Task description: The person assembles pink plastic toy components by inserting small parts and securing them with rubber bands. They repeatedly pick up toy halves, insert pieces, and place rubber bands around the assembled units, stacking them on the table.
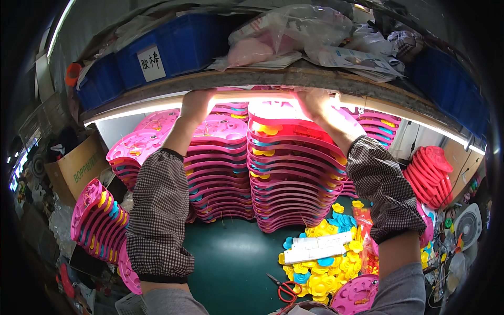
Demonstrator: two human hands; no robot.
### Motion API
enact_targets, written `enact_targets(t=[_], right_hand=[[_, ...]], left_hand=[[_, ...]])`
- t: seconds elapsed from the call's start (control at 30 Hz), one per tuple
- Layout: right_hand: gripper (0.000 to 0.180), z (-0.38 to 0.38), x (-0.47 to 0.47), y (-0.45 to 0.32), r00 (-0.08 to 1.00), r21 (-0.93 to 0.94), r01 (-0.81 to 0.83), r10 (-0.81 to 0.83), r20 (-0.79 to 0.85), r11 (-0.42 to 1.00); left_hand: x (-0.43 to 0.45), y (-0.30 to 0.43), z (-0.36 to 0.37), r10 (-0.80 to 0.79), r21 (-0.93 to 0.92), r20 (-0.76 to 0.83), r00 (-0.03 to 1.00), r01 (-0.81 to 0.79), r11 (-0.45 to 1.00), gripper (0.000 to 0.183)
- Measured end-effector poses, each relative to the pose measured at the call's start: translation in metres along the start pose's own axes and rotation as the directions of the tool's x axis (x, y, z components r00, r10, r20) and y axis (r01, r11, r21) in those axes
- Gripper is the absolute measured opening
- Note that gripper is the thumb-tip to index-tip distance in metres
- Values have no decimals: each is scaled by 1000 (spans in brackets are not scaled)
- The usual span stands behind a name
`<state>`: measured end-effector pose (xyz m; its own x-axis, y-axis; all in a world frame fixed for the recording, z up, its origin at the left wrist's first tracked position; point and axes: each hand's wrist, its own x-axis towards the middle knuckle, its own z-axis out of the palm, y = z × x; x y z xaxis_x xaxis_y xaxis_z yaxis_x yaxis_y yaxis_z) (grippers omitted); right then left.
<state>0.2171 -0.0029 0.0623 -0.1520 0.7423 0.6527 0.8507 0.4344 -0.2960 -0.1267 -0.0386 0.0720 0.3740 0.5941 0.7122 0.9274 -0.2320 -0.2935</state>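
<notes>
My left hand [198,104] and my right hand [314,103] reach forward and apart, up to the lit edge under the shelf. The shelf edge and the lamp's glare hide the fingers of both, so what they hold does not show. Between and below them rises a tall stack of pink plastic trays [295,167], with yellow and blue flower-shaped pieces between the layers. Beside it on the left stands another stack of pink trays [220,177], its top tray showing round recesses and thin wires. My right hand is nearest the tall stack's upper right side.
A wooden shelf [252,78] with blue bins [181,43] and plastic bags crosses overhead. On the green tabletop [232,260] lie yellow flower pieces [323,281], white paper strips [319,248] and red-handled scissors [289,291]. More pink stacks [100,220] stand left; red pieces [429,177] and a fan [467,227] are right.
</notes>
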Motion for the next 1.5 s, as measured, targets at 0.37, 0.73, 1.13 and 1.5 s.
enact_targets(t=[0.37,0.73,1.13,1.5], right_hand=[[30,48,17,57,893,33,301,-270,-359,953],[31,-20,-6,30,957,50,77,-60,-283,996],[43,-19,6,15,988,-473,92,-22,151,876],[45,5,20,40,996,-608,73,-90,2,791]], left_hand=[[-17,-74,44,50,150,-135,990,-30,988,56],[-1,-76,61,78,169,-222,972,-40,985,60],[-9,-78,55,-36,166,-176,984,65,984,59],[-12,-102,38,-168,326,-35,985,171,930,43]])
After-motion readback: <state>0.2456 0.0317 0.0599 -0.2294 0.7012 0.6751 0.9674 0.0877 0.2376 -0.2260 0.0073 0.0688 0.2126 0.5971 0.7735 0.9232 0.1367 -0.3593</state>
